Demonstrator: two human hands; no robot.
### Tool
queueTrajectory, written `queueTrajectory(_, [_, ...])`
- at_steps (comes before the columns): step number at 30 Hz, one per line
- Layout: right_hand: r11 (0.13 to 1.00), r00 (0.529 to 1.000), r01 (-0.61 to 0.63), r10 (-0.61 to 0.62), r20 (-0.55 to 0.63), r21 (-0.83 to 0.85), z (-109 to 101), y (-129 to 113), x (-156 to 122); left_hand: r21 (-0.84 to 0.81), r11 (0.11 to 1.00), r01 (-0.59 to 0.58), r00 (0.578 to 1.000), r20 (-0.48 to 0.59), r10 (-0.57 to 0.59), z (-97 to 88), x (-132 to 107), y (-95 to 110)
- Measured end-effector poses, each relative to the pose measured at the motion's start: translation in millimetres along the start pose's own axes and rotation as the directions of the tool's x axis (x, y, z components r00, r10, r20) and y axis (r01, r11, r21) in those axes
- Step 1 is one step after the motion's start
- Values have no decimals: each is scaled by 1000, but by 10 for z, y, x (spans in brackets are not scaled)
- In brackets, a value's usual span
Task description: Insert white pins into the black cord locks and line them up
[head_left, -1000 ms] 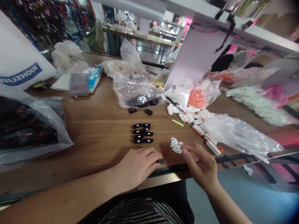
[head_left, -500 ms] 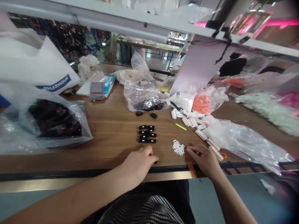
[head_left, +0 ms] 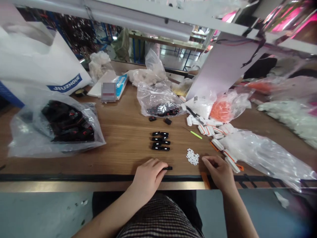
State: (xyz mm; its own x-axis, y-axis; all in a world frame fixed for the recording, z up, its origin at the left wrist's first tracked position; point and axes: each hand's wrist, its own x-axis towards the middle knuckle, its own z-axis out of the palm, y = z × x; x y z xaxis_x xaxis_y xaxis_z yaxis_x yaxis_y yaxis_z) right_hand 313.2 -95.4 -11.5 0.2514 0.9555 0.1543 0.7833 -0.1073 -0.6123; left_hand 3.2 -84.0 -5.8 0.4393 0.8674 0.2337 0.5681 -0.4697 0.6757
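Observation:
Near the table's front edge, my left hand (head_left: 150,174) grips a small black plastic block (head_left: 168,168) between thumb and fingers; its right end sticks out and the rest is covered. Beyond it, several black blocks with white marks (head_left: 160,148) lie in short rows. A little heap of tiny white pieces (head_left: 192,157) sits to the right of the rows. Just right of this heap, my right hand (head_left: 218,170) hovers low with thumb and fingertips pinched together. Whatever they may hold is too small to make out.
A clear bag of black parts (head_left: 66,124) lies at left, another (head_left: 160,100) at the back. A lime-green thin tool (head_left: 196,134), white-and-orange pieces (head_left: 205,130) and a clear plastic bag (head_left: 262,148) occupy the right. An overhead shelf (head_left: 223,24) spans the top.
The view has shifted slightly, so the table's things appear moved. More of the black block shows past my left fingers. My right hand stays beside the white heap, fingers still pinched.

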Motion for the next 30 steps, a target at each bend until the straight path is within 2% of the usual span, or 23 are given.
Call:
queueTrajectory(2, [995,1000,-3,6,-25,98,41,-147,-53,-45,999,-16,1000,-9,15,1,0,-12])
queueTrajectory(4, [981,999,37,-38,1,188,114,-380,-120,-84,996,-20,1000,-8,20,0,2,-18])
queueTrajectory(8, [948,963,159,-210,168,274,297,-883,-245,-74,996,49,999,15,-48,-6,-4,-16])
queueTrajectory(11, [944,933,209,-270,238,255,398,-1085,-296,-51,994,102,994,47,-99,-14,-10,-12])
queueTrajectory(16, [937,896,273,-330,296,218,479,-1109,-331,-95,987,128,990,65,-122,-29,3,-8])
queueTrajectory(22, [913,869,381,-408,279,148,471,-1158,-312,-104,986,130,990,75,-123,-38,0,-1])
queueTrajectory(27, [829,791,559,-541,287,21,436,-1239,-300,-88,989,121,991,65,-115,-14,-4,-9])
queueTrajectory(30, [794,777,606,-581,240,-40,461,-1244,-329,-75,989,126,990,66,-122,-1,3,-12])
